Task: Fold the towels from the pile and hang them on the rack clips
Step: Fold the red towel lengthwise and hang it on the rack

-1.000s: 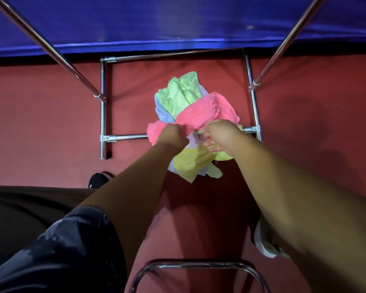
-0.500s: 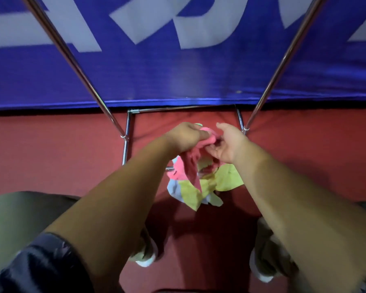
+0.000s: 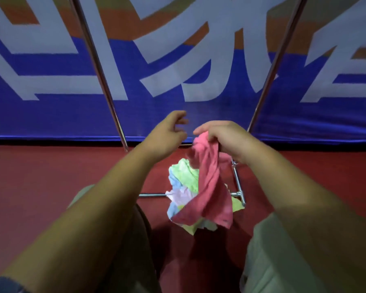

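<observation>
A pink towel (image 3: 209,187) hangs crumpled from my right hand (image 3: 226,138), which grips its top edge well above the floor. My left hand (image 3: 167,134) is just to the left of it, fingers apart and holding nothing. Below on the red floor lies the pile of towels (image 3: 184,180), green, light blue, lilac and yellow, partly hidden by the hanging pink one. The pile rests over the metal base bars of the rack (image 3: 150,195). Two slanted rack poles rise left (image 3: 97,66) and right (image 3: 273,66). No clips are in view.
A blue banner (image 3: 51,115) with large white characters stands behind the rack. The floor (image 3: 51,170) is red. My knees (image 3: 268,250) in pale trousers fill the bottom of the view on both sides.
The pink towel has been lifted off the pile and now hangs from my right hand alone. My left hand let go of it and opened. The view tilted upward.
</observation>
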Motion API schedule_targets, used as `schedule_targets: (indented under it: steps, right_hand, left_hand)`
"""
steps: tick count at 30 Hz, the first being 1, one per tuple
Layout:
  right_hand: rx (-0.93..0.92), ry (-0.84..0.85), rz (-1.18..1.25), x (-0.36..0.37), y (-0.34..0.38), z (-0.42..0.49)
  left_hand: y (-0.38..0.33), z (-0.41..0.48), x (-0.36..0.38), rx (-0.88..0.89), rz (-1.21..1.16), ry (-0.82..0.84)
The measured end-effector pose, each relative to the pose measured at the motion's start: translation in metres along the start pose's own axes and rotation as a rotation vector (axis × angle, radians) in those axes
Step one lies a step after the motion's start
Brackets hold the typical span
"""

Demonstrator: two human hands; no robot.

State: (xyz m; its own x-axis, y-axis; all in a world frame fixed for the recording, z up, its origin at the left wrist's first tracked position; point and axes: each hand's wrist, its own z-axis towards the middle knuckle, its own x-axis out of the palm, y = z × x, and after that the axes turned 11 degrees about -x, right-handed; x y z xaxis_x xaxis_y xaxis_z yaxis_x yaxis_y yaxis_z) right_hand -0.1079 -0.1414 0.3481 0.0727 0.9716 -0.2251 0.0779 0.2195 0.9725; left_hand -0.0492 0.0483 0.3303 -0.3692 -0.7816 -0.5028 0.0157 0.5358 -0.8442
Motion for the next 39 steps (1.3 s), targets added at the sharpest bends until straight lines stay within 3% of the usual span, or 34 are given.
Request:
schedule_targets:
  steps: [2, 6, 11, 14, 17, 22, 25, 30, 33, 35, 37, 39]
  right_hand:
    - [-0.017, 0.014, 0.012, 0.009, 0.001, -0.019]
    - [-0.068, -0.007, -0.025, 0.02, -0.007, -0.036]
    - [-0.131, -0.051, -0.202, 0.012, -0.016, -0.032]
    - [-0.191, 0.011, -0.282, 0.005, -0.027, -0.024]
    - [-0.231, 0.036, -0.616, -0.002, -0.04, -0.011]
    - [-0.181, -0.058, -0.797, -0.008, -0.064, 0.004]
    - [-0.09, -0.089, -0.672, -0.007, -0.063, 0.006]
    - [0.026, 0.166, -0.034, 0.008, -0.049, -0.002]
    - [-0.006, 0.182, -0.144, 0.009, -0.052, -0.003]
    - [-0.039, 0.03, -0.16, 0.007, -0.054, 0.001]
    - [-0.009, -0.19, 0.082, 0.002, -0.056, 0.006]
    - [0.05, -0.354, 0.378, -0.005, -0.058, 0.014]
  left_hand:
    - [0.014, -0.004, 0.009, -0.004, -0.084, 0.205]
    - [0.022, 0.0, 0.015, -0.027, 0.049, 0.49]
    - [0.023, 0.008, 0.01, -0.085, 0.283, 0.318]
    - [0.022, 0.01, 0.004, -0.149, 0.325, 0.269]
    - [0.015, 0.007, -0.007, -0.197, 0.259, 0.277]
    - [0.003, -0.008, -0.02, -0.161, -0.013, 0.392]
    - [0.005, -0.013, -0.015, -0.102, 0.025, 0.386]
    - [0.002, -0.015, 0.001, 0.02, 0.005, 0.218]
    - [0.008, -0.009, -0.004, 0.011, 0.06, 0.197]
    - [0.014, -0.002, -0.012, -0.03, 0.263, 0.098]
    - [0.019, 0.001, -0.019, -0.096, 0.393, -0.01]
    - [0.021, 0.004, -0.024, -0.194, 0.157, -0.03]
